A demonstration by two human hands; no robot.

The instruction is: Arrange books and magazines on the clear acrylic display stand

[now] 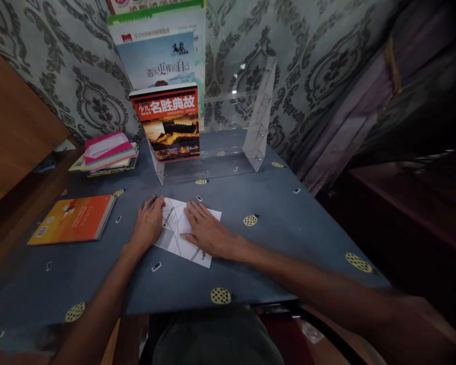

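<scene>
A thin white book (179,230) with grey crossing lines and some dark print lies flat and slightly turned on the table. At its left edge is my left hand (151,220), fingers bent and closed on the edge. My right hand (209,233) rests on the cover's right part, palm down with the fingers stretched out, hiding some of it. Just behind, a clear acrylic display rack (228,162) holds a red and black book (171,124) on its lowest front tier. A blue-white book (157,58) and a green-edged book (157,17) stand higher up.
An orange book (74,219) lies to the left of my hands. Behind it is a small stack of books (108,152) with a pink one on top. The tablecloth (281,253) is blue-grey with pineapples. Patterned fabric (307,56) hangs behind the table.
</scene>
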